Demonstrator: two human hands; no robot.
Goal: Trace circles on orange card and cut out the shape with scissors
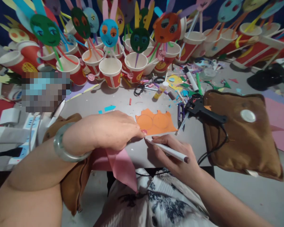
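My left hand [119, 129] reaches across from the left with its fingers curled and pressed together. At its fingertips is a small pinkish-red paper piece [144, 131], mostly covered by them, at the lower left corner of an orange paper [162, 122] with pencilled circles. My right hand [172, 154] grips a white marker [171, 152], its tip pointing left, close to the left fingertips. Whether the tip touches anything I cannot tell. Under my left wrist, a folded pink paper [124, 170] hangs over the table's front edge.
Paper cups [110, 71] with paper rabbit faces crowd the back. A black glue gun [203, 112] lies against a brown cushion [243, 148] on the right. Scissors [139, 90], a glue stick [160, 90] and paper scraps lie behind the orange paper. A power strip [29, 132] sits left.
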